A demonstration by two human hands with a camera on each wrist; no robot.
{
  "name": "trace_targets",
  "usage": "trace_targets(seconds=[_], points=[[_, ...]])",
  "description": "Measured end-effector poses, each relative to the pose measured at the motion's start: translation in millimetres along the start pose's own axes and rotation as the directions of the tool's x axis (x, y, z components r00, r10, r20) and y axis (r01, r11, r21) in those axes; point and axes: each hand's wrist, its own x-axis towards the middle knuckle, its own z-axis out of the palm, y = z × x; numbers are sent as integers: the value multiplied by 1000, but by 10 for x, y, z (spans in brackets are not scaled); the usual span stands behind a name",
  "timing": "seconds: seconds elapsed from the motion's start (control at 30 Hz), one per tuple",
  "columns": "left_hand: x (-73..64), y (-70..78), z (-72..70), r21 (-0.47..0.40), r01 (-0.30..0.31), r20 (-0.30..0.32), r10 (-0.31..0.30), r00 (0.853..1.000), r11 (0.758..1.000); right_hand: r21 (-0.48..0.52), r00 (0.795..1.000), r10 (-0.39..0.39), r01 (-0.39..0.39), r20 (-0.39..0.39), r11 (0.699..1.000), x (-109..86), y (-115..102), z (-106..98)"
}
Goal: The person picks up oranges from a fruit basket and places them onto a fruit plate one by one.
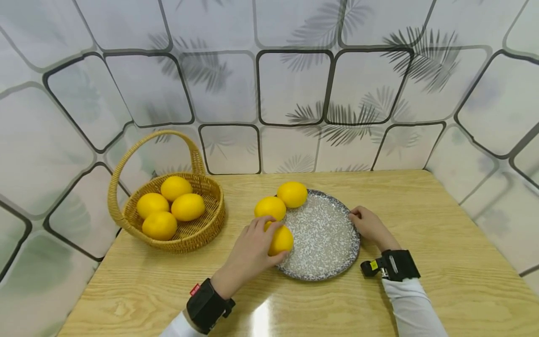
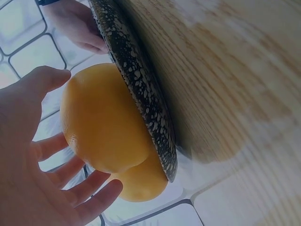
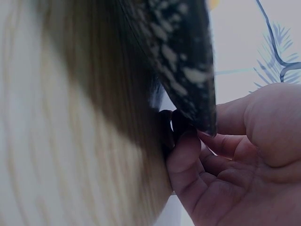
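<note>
A round speckled grey plate [image 1: 322, 234] with a dark rim lies on the table. On its left side are three yellow lemons: one at the back [image 1: 292, 194], one in the middle [image 1: 270, 208], and a nearer lemon [image 1: 281, 240] under my left hand [image 1: 252, 245]. The left wrist view shows that lemon [image 2: 101, 117] on the plate, with my thumb and loosely spread fingers around it and my palm apart from it. At the plate's right edge, my right hand [image 1: 372, 227] pinches the rim; the right wrist view shows thumb above, curled fingers [image 3: 186, 157] below.
A woven basket [image 1: 210, 229] with a tall arched handle stands on the left, holding several lemons [image 1: 188, 207]. The wooden table [image 1: 446, 262] meets a patterned wall covering at the back and sides. Each wrist wears a black strap with a camera.
</note>
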Motion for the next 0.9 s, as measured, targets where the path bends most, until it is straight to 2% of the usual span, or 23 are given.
trace_targets(seconds=[0.33,0.6,0.73,0.9], points=[[-21,-15,-7,-2,7,2,-7,1000,1000,2,1000,1,-1,5,1000,7,-9,4],[-55,-72,-55,10,35,10,-36,999,999,-1,1000,-11,11,1,1000,-14,-9,2],[-47,-150,-139,37,58,-23,-57,998,998,-4,1000,-8,8,1,1000,-1,-5,4],[-34,-331,-347,90,106,-76,-100,992,990,-9,1000,-16,16,-2,1000,8,1,4]])
